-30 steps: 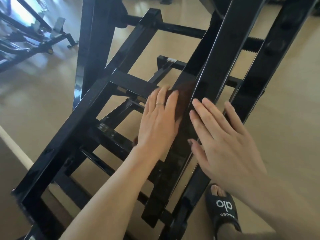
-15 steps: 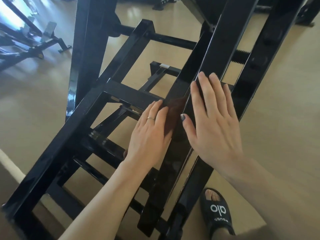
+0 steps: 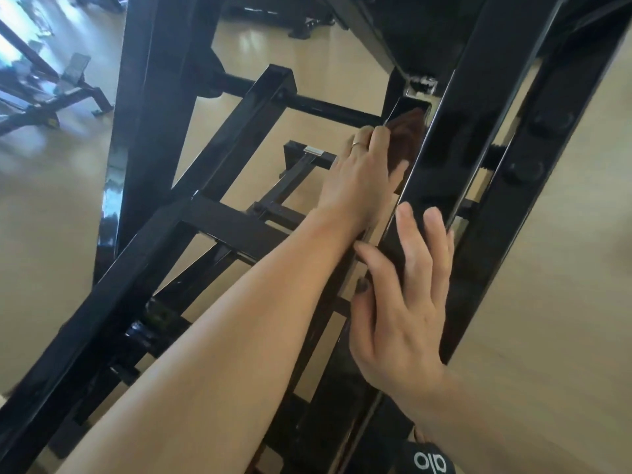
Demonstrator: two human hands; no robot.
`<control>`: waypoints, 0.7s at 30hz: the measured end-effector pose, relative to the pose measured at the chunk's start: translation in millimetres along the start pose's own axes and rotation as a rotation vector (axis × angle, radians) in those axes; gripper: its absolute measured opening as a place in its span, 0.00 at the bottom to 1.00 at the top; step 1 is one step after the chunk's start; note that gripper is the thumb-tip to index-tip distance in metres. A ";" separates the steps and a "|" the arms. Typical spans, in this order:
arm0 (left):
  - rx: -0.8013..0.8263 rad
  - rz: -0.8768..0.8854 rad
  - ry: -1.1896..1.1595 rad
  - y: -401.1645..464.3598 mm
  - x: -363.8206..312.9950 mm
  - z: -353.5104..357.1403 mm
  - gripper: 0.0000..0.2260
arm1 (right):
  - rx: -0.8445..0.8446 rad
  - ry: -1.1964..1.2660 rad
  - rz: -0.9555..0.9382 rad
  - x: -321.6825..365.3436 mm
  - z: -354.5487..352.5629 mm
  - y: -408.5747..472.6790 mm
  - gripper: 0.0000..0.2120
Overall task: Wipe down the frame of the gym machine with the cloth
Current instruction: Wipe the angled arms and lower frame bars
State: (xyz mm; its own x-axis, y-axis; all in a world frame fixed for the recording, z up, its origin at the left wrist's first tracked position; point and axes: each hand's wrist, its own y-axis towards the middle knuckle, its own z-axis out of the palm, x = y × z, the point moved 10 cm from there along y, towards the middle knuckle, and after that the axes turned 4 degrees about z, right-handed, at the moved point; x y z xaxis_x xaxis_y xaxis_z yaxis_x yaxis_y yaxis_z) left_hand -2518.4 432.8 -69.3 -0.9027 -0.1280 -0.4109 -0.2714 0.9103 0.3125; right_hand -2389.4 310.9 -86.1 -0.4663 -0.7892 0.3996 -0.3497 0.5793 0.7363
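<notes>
Left hand (image 3: 362,176) flat on frame (image 3: 143,248) beam's upper edge; right hand (image 3: 407,302) flat, fingers straight, lower down.

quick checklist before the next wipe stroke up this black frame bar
1. Brown cloth under left hand: ok, pressed on the glossy black metal frame bar.
2. Left fingers flat: ok.
3. Right hand bracing the bar lower down: ok, fingers straight.
4. Room to wipe higher: not ok, cloth is at the inner bar's top end.
5. Bar already clean: cannot tell.
</notes>
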 end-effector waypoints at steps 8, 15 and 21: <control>0.109 0.143 -0.039 -56.5 12.0 11.2 0.26 | -0.021 0.051 0.065 -2.1 2.5 -1.1 0.17; 0.058 0.182 -0.055 31.2 -9.0 12.4 0.26 | 0.014 0.076 0.070 -2.5 5.4 -2.6 0.15; 0.033 0.188 -0.054 97.4 -12.5 18.6 0.27 | 0.000 0.098 0.058 -1.1 3.4 -0.9 0.10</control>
State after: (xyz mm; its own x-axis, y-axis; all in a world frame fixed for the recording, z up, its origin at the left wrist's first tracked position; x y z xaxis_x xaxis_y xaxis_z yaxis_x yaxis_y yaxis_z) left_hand -2527.3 530.4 -49.6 -0.9170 0.0659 -0.3935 -0.0878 0.9287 0.3603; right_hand -2391.3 312.0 -89.1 -0.4044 -0.7705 0.4927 -0.3242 0.6245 0.7106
